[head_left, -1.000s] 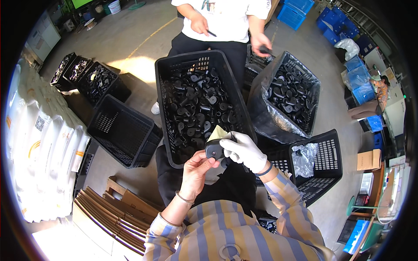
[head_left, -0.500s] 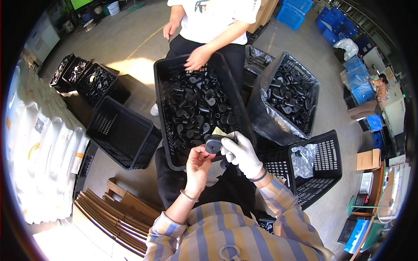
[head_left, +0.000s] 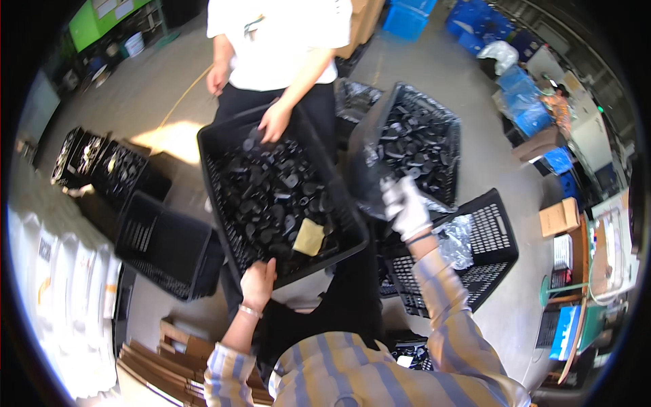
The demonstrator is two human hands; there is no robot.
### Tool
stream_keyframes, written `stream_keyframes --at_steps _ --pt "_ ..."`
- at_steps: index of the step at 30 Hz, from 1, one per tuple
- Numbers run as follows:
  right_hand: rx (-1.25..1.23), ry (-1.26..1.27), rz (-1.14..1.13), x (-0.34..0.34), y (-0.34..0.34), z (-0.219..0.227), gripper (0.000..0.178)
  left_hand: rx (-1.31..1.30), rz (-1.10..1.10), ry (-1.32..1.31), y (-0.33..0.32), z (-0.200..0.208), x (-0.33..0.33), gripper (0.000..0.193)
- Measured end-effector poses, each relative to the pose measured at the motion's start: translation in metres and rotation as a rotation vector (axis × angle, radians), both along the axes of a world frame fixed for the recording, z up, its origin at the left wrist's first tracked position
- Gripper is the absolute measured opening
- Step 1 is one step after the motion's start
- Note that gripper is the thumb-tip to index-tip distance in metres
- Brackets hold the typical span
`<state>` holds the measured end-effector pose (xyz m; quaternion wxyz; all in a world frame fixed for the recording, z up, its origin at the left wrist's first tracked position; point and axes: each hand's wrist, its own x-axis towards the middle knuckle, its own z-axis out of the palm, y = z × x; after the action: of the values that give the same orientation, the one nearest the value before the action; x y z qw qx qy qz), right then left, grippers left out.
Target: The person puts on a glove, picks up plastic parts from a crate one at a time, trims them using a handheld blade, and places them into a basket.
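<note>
A big black crate (head_left: 352, 245) full of black plastic parts (head_left: 271, 190) stands right in front of me. My bare left hand (head_left: 258, 285) is closed at its near left corner, fingers curled over the rim. On the parts near that side lies a pale yellow cloth or paper piece (head_left: 309, 237). My gloved right hand (head_left: 407, 207) is out to the right, at the near edge of a lined crate (head_left: 369, 169) heaped with similar black parts. Motion smears its fingers, so whether it holds anything cannot be made out.
A person (head_left: 281, 47) opposite reaches one hand into the big crate. An empty black crate (head_left: 166, 237) stands left; a tilted one with clear plastic (head_left: 456, 247) lies right. White sacks (head_left: 64, 292) and flat cardboard (head_left: 159, 373) are at the lower left.
My hands have parted, and the round black part they held is no longer seen in them. The left dropped to the crate corner, the right swung rightward. The yellow piece now lies on the parts.
</note>
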<state>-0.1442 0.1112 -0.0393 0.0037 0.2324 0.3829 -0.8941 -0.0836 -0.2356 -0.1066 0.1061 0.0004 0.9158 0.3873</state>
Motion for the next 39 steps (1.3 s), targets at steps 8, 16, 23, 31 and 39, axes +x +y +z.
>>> stream_keyframes --at_steps 8,16,23,31,39 --pt "-0.131 -0.362 0.304 0.066 -0.051 -0.040 0.036 -0.388 -0.112 -0.015 0.007 -0.066 -0.062 0.021" --pt "0.102 -0.522 0.535 0.152 -0.087 -0.025 0.052 -0.634 0.073 -0.193 0.037 -0.137 -0.099 0.039" --pt "0.521 -0.214 0.389 0.092 -0.087 -0.014 0.027 0.292 0.296 -0.192 0.031 -0.100 -0.094 0.054" --pt "0.459 0.046 0.696 0.032 -0.153 0.003 0.035 0.564 -0.009 0.238 0.022 0.042 -0.020 0.055" --pt "0.261 0.045 0.620 0.055 -0.159 0.031 0.032 1.103 0.137 0.206 0.031 0.063 0.007 0.052"
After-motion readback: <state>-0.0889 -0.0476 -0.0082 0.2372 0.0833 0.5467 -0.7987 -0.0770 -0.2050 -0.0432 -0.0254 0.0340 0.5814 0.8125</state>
